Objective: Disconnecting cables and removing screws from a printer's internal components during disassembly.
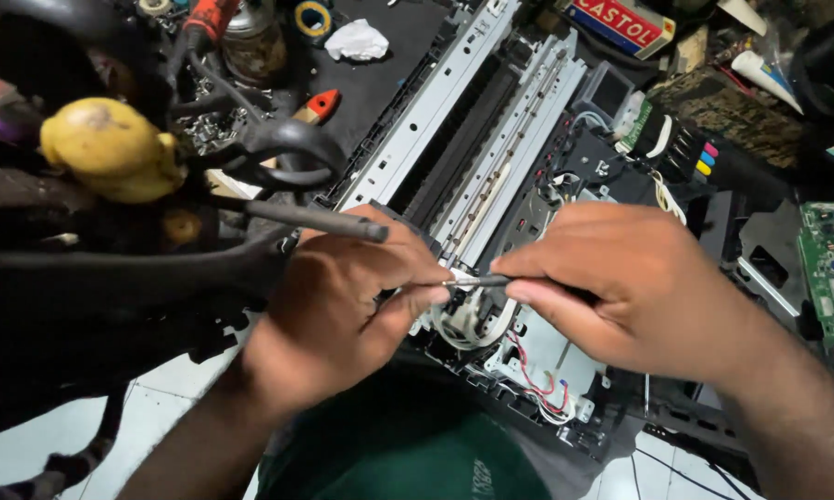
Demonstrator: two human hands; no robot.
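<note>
An opened printer (pixel 491 130) lies in front of me with its metal rails, white tubes and red wires bare. My left hand (pixel 343 296) rests on its front left corner, thumb and forefinger pinched around the shiny tip of a thin tool (pixel 477 281). My right hand (pixel 630 287) grips the dark handle of that tool from the right. The tip sits just above a bundle of white tubes (pixel 468 319) and red wires (pixel 537 380). A block of ink cartridges with coloured tabs (pixel 685 153) stands at the printer's right end.
Black clutter with a yellow knob (pixel 112 148) and dark scissor-like handles (pixel 287 153) crowds the left. A green circuit board (pixel 833 278) lies at the right edge. A crumpled white tissue (pixel 357 42), tape roll (pixel 312 17) and red-and-white box (pixel 621 23) lie behind. White tiled floor (pixel 167 389) shows below.
</note>
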